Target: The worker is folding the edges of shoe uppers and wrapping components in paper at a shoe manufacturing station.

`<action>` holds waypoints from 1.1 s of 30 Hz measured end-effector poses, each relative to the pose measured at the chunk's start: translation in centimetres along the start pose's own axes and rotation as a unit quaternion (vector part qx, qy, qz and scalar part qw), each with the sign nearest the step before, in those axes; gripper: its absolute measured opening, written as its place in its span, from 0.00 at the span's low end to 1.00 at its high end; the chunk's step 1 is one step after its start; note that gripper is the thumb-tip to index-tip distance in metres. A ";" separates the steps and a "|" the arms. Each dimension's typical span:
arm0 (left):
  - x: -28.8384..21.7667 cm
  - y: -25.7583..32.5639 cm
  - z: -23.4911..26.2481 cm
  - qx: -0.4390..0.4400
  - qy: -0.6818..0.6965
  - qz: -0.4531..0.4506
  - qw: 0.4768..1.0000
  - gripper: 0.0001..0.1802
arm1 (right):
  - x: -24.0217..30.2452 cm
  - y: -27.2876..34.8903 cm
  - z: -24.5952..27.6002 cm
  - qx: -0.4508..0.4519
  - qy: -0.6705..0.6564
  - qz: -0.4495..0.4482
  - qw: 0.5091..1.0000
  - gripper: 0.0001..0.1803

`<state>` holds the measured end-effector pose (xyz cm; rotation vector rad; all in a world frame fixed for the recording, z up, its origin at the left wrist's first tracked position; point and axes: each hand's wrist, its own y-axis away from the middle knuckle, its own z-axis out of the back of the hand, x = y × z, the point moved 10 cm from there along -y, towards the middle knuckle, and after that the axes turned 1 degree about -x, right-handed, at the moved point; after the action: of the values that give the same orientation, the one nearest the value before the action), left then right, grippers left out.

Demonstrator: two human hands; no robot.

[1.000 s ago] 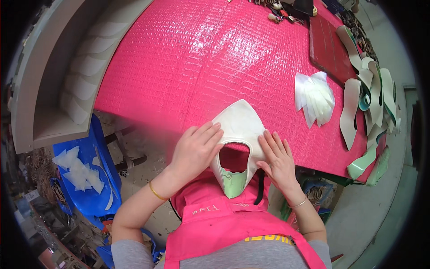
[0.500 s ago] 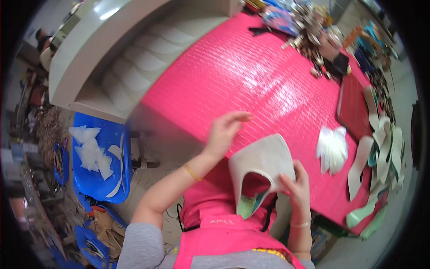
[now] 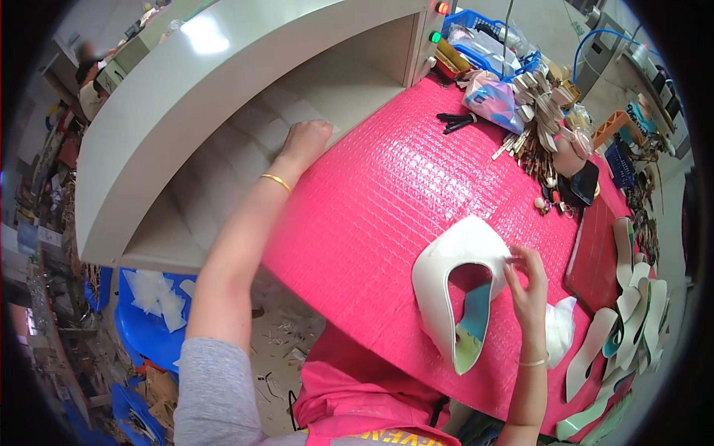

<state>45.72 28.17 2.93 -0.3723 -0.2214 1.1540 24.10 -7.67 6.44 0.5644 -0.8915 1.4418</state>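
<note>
My left hand (image 3: 306, 141) reaches to the mouth of a large cream machine (image 3: 141, 126), its fingers closed. A pale edge shows by the fingertips, apparently one of the thin white pieces (image 3: 271, 134) lying in rows inside; the grip itself is partly hidden. On the pink table covering (image 3: 357, 260), near the front edge, sits a white shoe upper (image 3: 439, 271) with a green and teal lining, its opening toward me. My right hand (image 3: 526, 282) pinches the upper's right edge between thumb and fingers.
A bundle of white pieces (image 3: 559, 331) lies beside my right wrist. Several green-lined strips (image 3: 595, 353) and a red board (image 3: 593, 253) line the right side. Small parts and a blue basket (image 3: 468, 22) crowd the far end. A blue chair (image 3: 130, 320) bears translucent pieces.
My left hand has moved forward from beside the upper to the machine's mouth, and its fingers have closed. The upper has shifted forward and right onto the table, with my right hand still at its edge.
</note>
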 end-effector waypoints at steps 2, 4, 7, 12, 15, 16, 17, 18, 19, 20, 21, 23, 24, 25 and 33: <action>-0.9 -0.2 0.0 0.017 -0.024 -0.056 0.998 0.07 | 0.3 0.4 0.2 0.013 0.036 -0.004 0.999 0.14; -0.1 -1.0 1.3 0.023 0.010 -0.003 1.000 0.07 | 0.9 0.2 0.4 0.013 0.037 -0.010 0.999 0.12; 1.7 -0.8 1.8 -0.030 0.107 0.066 0.992 0.06 | 2.2 -0.5 0.3 0.008 0.050 0.002 0.999 0.11; -0.1 -0.4 2.0 -0.073 0.103 -0.041 0.991 0.09 | 3.9 -0.6 -0.7 0.050 0.064 0.041 0.996 0.09; -0.6 -0.2 2.3 -0.102 0.088 -0.096 0.986 0.05 | 4.4 -0.3 -0.6 0.050 0.068 0.047 0.995 0.08; 0.0 -0.5 2.1 -0.096 0.066 -0.058 0.991 0.06 | 4.4 -0.2 -0.3 0.046 0.072 0.040 0.996 0.08; 0.6 -0.6 2.1 -0.089 0.042 -0.021 0.995 0.06 | 4.8 -0.1 0.1 0.041 0.079 0.051 0.995 0.08; 0.6 -0.5 2.9 -0.085 0.045 -0.025 0.995 0.06 | 5.3 0.0 0.3 0.036 0.083 0.063 0.994 0.08; 0.7 -0.6 4.9 -0.143 0.042 -0.012 0.989 0.06 | 5.5 -0.1 0.5 0.032 0.088 0.055 0.994 0.08; 0.7 -0.5 7.0 -0.200 0.037 0.003 0.979 0.06 | 6.0 -0.4 0.6 0.029 0.065 0.056 0.996 0.07; -0.8 -0.7 8.9 -0.199 0.040 0.000 0.979 0.06 | 6.4 -0.8 0.7 0.027 0.039 0.060 0.997 0.07; -4.8 -0.1 13.8 -0.238 0.144 0.008 0.961 0.09 | 6.7 -2.1 -0.3 0.048 -0.048 0.051 0.996 0.13; -6.7 0.0 15.3 -0.240 0.144 0.007 0.960 0.09 | 7.2 -3.0 -1.1 0.052 -0.106 0.051 0.992 0.18; -7.6 -0.3 16.1 -0.210 0.247 0.041 0.945 0.09 | 8.4 -4.1 -1.6 0.044 -0.108 0.086 0.989 0.25; -12.8 -0.7 22.8 0.042 0.531 0.074 0.843 0.14 | 14.0 -5.8 -11.9 0.354 -0.399 0.054 0.844 0.30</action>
<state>33.13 20.07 24.34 -0.9058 0.8459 0.9499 30.59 9.65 11.82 1.7937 -1.0025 1.6413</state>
